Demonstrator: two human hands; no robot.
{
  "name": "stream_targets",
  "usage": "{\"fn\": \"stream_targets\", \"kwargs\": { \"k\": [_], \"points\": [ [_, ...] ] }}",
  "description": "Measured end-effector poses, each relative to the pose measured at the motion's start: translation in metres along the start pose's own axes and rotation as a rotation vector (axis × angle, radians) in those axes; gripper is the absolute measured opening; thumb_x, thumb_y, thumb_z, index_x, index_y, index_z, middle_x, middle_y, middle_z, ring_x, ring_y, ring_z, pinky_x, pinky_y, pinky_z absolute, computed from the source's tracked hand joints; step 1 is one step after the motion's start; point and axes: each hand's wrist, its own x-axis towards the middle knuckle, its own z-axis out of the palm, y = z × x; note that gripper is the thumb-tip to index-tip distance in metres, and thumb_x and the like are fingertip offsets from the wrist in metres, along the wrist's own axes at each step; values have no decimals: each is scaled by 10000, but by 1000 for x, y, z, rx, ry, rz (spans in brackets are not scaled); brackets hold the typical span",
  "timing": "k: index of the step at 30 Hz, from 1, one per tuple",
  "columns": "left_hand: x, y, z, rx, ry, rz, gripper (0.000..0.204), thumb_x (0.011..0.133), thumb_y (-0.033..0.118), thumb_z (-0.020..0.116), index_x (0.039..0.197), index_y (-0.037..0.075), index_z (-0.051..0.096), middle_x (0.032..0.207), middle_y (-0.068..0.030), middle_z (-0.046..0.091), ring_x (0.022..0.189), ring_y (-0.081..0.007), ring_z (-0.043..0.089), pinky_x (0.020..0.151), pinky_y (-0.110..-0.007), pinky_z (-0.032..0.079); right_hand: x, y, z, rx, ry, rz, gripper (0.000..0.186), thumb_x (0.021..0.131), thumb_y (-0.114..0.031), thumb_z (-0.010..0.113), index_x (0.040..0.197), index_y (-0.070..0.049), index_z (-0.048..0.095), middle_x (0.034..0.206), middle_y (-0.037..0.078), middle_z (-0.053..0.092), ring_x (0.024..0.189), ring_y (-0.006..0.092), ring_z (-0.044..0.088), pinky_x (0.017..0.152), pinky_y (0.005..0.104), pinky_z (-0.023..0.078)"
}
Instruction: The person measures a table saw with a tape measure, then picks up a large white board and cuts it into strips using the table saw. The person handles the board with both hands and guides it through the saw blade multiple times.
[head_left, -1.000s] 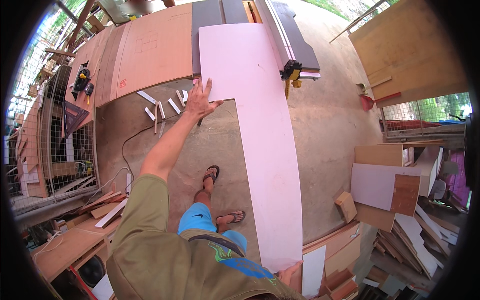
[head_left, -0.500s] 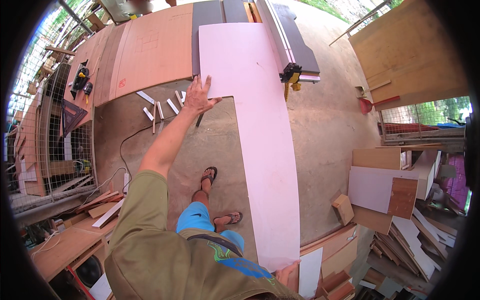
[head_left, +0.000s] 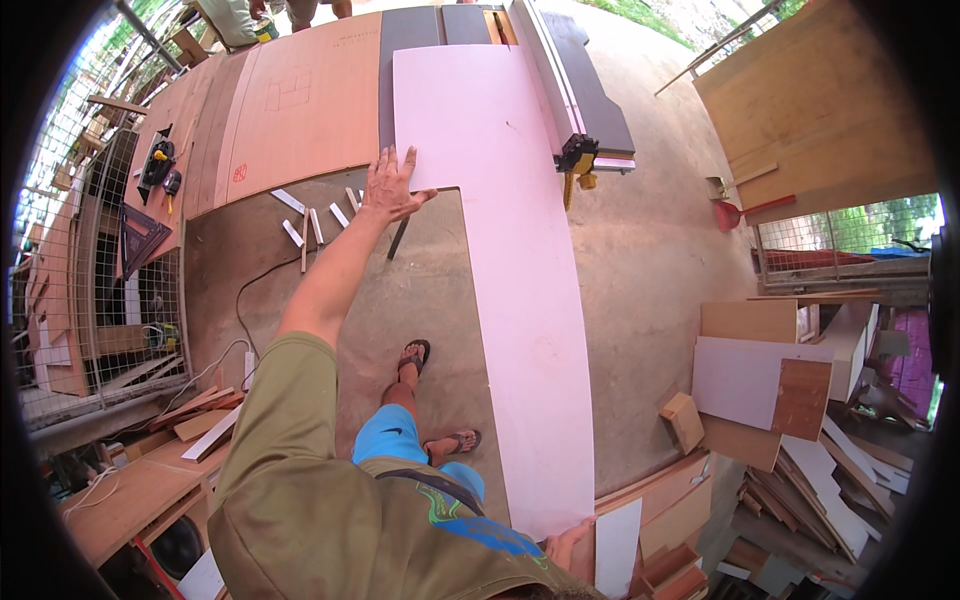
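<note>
Touching the near end of the pinkish-white L-shaped panel (head_left: pixel 530 300) with the right hand (head_left: pixel 567 545); partly hidden by the olive shirt (head_left: pixel 330 490), so can't tell if clamped. Hands well apart. Farther out, along the narrow leg, over concrete floor (head_left: pixel 640 330). Next, left hand (head_left: pixel 392 187) at the left corner of the panel's wide end: fingers spread, thumb along the stepped edge. To its left, loose white strips (head_left: pixel 292 233) on the floor, then a dark triangular square (head_left: pixel 143 240) on the wooden bench (head_left: pixel 300 130). Beyond: wide end flat on the dark machine table (head_left: pixel 412 27), just beside the long fence (head_left: pixel 545 75).
</note>
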Motion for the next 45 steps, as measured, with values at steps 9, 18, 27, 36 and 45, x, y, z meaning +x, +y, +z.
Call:
{"fn": "stream_targets", "kwargs": {
  "k": [9,18,27,36,45],
  "points": [
    [19,-5,0,7,3,-28,1106,861,821,570,1669,132,257,1655,-311,307,1560,-431,279,1249,-564,223,20,8,10,104,-54,21,927,997,-789,288,1572,-75,428,1603,165,452,1430,412,445,1174,587,389],
    [42,-12,0,20,12,-52,1087,855,803,591,1667,155,269,1650,-291,331,1551,-420,305,1219,-581,268,11,-1,37,15,-6,69,946,987,-805,286,1581,-80,414,1616,168,434,1437,414,432,1183,594,363],
    [65,-21,2,49,31,-47,1074,860,799,581,1665,156,278,1642,-283,348,1538,-416,328,1199,-570,301,8,0,61,-24,7,5,925,999,-784,289,1570,-67,416,1604,169,441,1429,414,438,1182,573,372],
    [91,-28,1,80,-1,-72,1073,849,805,596,1667,185,280,1647,-273,346,1540,-412,328,1192,-572,320,19,1,76,40,-72,23,922,1002,-778,296,1589,-71,378,1631,164,398,1458,412,401,1199,584,345],
    [107,-33,-6,5,-38,-96,1068,877,776,592,1688,202,201,1672,-283,287,1564,-418,273,1251,-559,251,18,-5,94,23,-16,98,923,999,-781,331,1600,-81,359,1653,155,362,1483,394,366,1216,588,319]
  ]
}}
